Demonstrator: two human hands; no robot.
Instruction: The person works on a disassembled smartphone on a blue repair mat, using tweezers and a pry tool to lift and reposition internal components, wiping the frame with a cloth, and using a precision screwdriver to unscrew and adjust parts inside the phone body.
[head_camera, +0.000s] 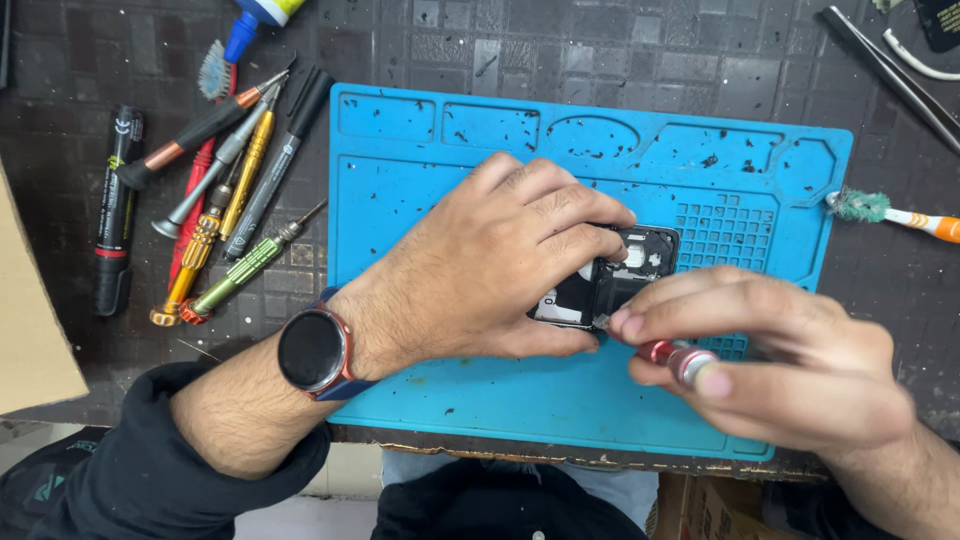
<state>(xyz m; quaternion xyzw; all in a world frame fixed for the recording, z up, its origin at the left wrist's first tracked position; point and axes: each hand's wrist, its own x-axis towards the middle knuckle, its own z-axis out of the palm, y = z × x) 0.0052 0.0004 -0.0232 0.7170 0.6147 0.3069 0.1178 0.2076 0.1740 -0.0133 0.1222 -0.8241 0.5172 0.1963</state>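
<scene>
An opened phone (625, 270) with its black inner frame showing lies on a blue silicone work mat (420, 140). My left hand (490, 265) rests over the phone and presses it down, fingers curled across its top. My right hand (760, 350) grips a small red-handled screwdriver (672, 357), whose tip meets the phone's lower edge. A round black watch (313, 350) sits on my left wrist above a dark sleeve. Much of the phone is hidden under my left hand.
Several screwdrivers (230, 200) and a black marker (117, 210) lie left of the mat on the dark tiled bench. A brush with green bristles (880, 210) lies at the mat's right edge, metal tweezers (890, 70) at top right, a cardboard piece (30, 330) far left.
</scene>
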